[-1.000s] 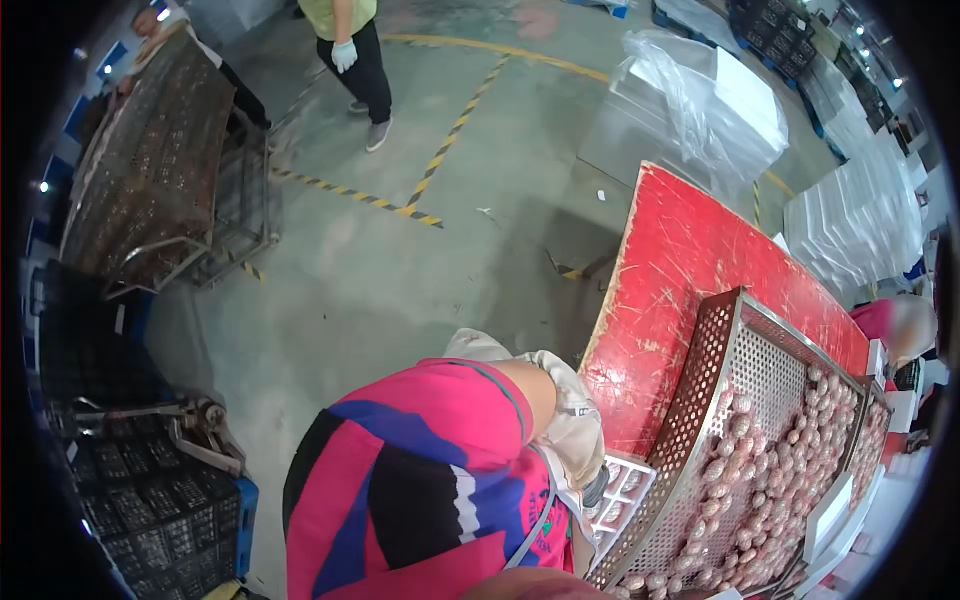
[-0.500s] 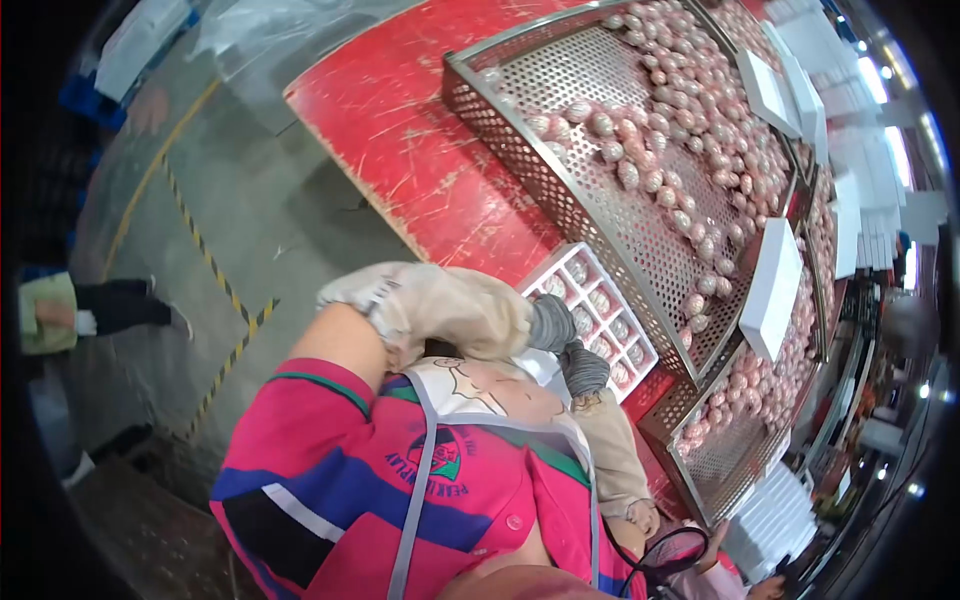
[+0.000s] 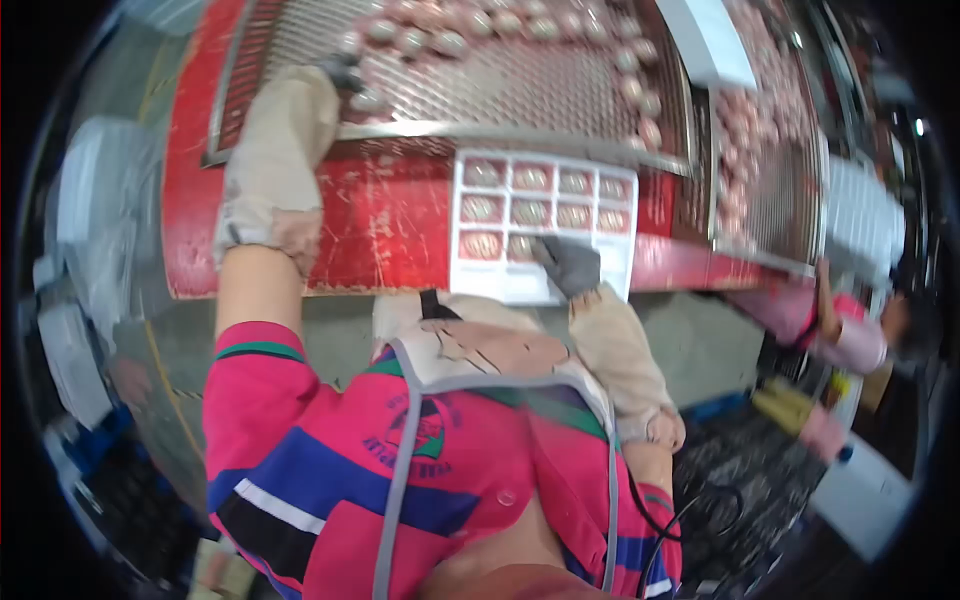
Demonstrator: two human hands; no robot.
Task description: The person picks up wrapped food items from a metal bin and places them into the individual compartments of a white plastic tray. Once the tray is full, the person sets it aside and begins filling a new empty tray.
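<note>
My left hand [image 3: 343,72], in a dark grey glove, reaches into a perforated metal tray [image 3: 470,105]. Close to its fingertips lies a wrapped egg-shaped item [image 3: 368,101]; blur hides the fingers' grip. A white divided box [image 3: 543,292] stands on the table below the tray. Striped wrapped eggs [image 3: 482,245] fill several of its compartments. Over the box's lower row is my gloved right hand [image 3: 572,266], fingers bent together at the right side of another wrapped egg [image 3: 521,246]. Whatever lies inside those fingers is hidden.
The red table [image 3: 385,215] runs beneath the tray and box. A second metal tray [image 3: 765,205] with many wrapped eggs is on the right, near a long white box [image 3: 707,45]. Another person [image 3: 850,325] in pink is at the far right.
The view has turned towards the table. My left hand has left the divided box and moved up and left into the metal tray. My right hand is still at the box.
</note>
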